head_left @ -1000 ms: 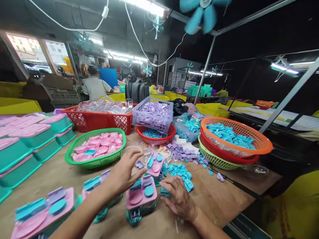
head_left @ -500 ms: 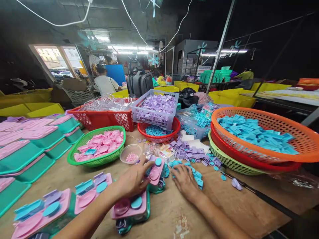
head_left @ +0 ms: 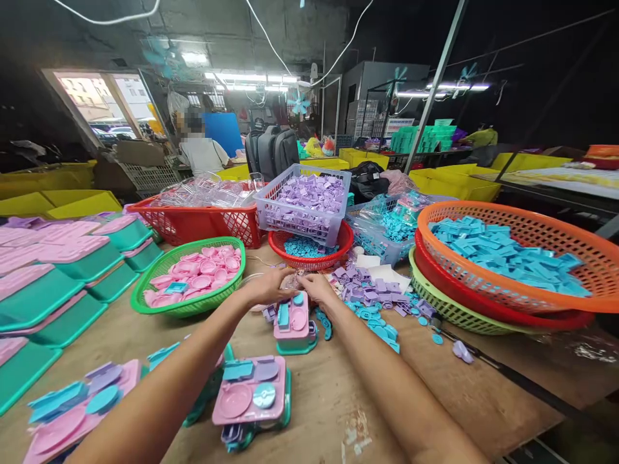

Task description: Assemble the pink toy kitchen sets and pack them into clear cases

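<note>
Centrally, we have our left hand and right hand close together at some clear plastic; we cannot tell whether either pinches it. Just below them in the frame we see a pink-topped box, with a second box at lower centre and a green basket at centre left.

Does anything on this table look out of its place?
Yes: one blue piece lies among pink pieces in the green basket. Also, the pale crate sits askew over the round red basket.
</note>
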Demonstrator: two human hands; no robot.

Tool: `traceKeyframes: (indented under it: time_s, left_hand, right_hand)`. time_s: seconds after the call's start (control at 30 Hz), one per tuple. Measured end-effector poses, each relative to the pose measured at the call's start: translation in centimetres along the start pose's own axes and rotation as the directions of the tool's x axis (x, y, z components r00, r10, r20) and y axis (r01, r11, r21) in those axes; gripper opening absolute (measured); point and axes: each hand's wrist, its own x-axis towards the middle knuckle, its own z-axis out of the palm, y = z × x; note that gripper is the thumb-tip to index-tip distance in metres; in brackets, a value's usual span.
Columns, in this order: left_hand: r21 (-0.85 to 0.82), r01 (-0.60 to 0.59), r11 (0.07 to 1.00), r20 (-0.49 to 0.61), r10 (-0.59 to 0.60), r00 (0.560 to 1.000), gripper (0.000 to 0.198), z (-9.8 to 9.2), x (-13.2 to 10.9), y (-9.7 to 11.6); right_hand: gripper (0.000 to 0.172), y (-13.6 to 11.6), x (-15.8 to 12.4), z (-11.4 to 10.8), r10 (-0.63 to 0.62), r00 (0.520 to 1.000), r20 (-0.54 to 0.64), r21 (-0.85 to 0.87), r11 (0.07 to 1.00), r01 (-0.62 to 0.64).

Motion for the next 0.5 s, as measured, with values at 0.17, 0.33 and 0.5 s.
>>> traceKeyframes:
  time_s: [0.17,0.33,0.5]
  left_hand:
    - [-0.024,-0.079,0.997,-0.035,0.078,0.996,0.070,0.9,0.2,0.0]
    - [-0.040,-0.217,0.975,-0.161,0.208,0.965,0.072,1.4,0.0,0.5]
    - [-0.169,-0.223,0.960,-0.204,0.187,0.961,0.081,1.1,1.6,1.5]
  right_hand:
    - [0.031,1.6,-0.6,-0.9,0.081,0.996,-0.028,0.229,0.971,-0.072]
    - [0.043,2.4,-4.0,-2.6,0.085,0.994,-0.071,0.404,0.913,-0.049]
    - [0.039,1.1,-6.2,-2.8,-0.020,0.989,-0.149,0.431,0.899,0.083]
